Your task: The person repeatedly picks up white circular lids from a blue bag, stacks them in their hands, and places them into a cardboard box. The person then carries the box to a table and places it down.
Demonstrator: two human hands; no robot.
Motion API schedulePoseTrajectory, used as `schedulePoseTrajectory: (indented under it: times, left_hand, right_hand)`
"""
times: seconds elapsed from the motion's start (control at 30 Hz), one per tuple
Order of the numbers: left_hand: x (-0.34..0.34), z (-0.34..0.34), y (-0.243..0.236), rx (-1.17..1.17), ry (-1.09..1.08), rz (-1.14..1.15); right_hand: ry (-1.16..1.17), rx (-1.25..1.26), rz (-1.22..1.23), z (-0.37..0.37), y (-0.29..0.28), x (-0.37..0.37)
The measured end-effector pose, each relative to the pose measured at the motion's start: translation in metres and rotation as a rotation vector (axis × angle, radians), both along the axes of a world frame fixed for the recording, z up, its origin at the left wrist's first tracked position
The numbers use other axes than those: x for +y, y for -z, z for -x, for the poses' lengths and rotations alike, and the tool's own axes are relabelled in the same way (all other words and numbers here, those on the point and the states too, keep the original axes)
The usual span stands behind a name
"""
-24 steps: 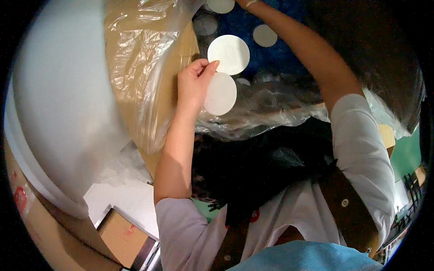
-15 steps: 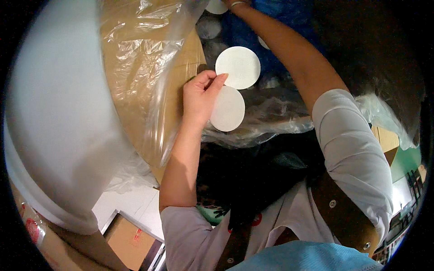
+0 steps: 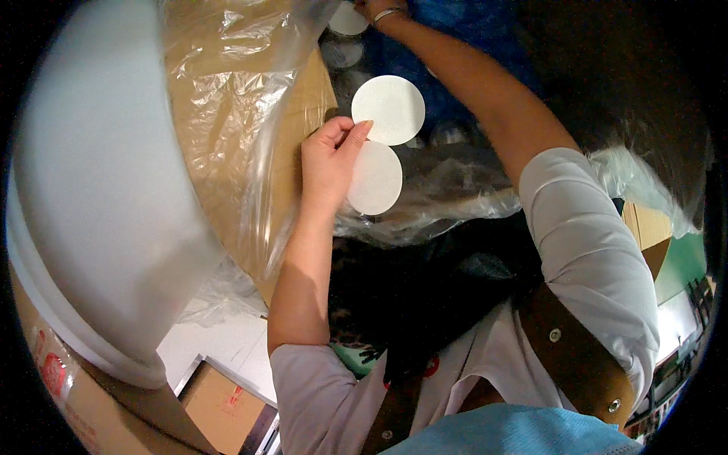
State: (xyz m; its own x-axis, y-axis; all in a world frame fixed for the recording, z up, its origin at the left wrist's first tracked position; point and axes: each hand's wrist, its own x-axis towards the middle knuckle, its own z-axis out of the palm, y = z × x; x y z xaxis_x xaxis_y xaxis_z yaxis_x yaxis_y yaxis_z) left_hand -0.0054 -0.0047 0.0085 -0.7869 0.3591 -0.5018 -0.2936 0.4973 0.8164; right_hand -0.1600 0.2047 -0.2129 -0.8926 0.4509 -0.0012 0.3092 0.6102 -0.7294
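A big white curved wall (image 3: 106, 152) fills the left side, smooth and matte, with a thick rolled rim (image 3: 68, 303) along its near left edge. A soft shadow darkens its lower right part. Near left, beyond a brown carton (image 3: 91, 413) with red print, lies a pale floor (image 3: 243, 341); a smaller box (image 3: 220, 413) sits there beside a thin metal edge (image 3: 189, 371). On the right, an open box (image 3: 646, 227) stands against a green surface (image 3: 685, 262), floor or wall, which I cannot tell. Nearer, a dark rack (image 3: 696, 303) borders a bright white patch (image 3: 677, 326). The far right sinks into brownish shadow, so the light is uneven.
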Motion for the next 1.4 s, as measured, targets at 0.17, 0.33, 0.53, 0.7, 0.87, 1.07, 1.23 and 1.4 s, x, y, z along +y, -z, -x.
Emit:
schedulePoseTrajectory:
  times: [0.17,0.33,0.53,0.7,0.87,1.07,1.23,1.4]
  left_hand:
    - [-0.003,-0.001,0.004,0.039,0.042,0.035]
    - [-0.002,0.001,0.003,0.031,0.060,0.026]
    - [-0.001,0.003,0.004,0.057,0.004,0.053]
    - [0.009,0.004,0.003,0.028,0.003,0.056]
    - [0.012,0.005,-0.002,0.077,-0.021,0.101]
    - [0.010,0.005,-0.007,-0.020,-0.041,0.068]
    - [0.013,0.001,-0.004,0.044,-0.096,-0.091]
    - [0.005,0.006,-0.003,0.020,-0.104,0.006]
  right_hand:
    - [-0.128,0.163,0.031,-0.048,-0.017,0.025]
    - [-0.291,-0.100,-0.312,-0.118,-0.003,0.070]
    - [-0.385,-0.358,-0.489,-0.155,-0.009,0.073]
    - [-0.261,-0.074,-0.601,-0.174,0.011,0.080]
    - [-0.489,0.416,-0.089,-0.160,-0.065,0.050]
    - [-0.724,-0.030,0.624,-0.176,-0.166,0.020]
    - [-0.487,-0.159,0.700,-0.182,-0.176,0.006]
    - [-0.451,-0.162,0.966,-0.187,-0.180,-0.001]
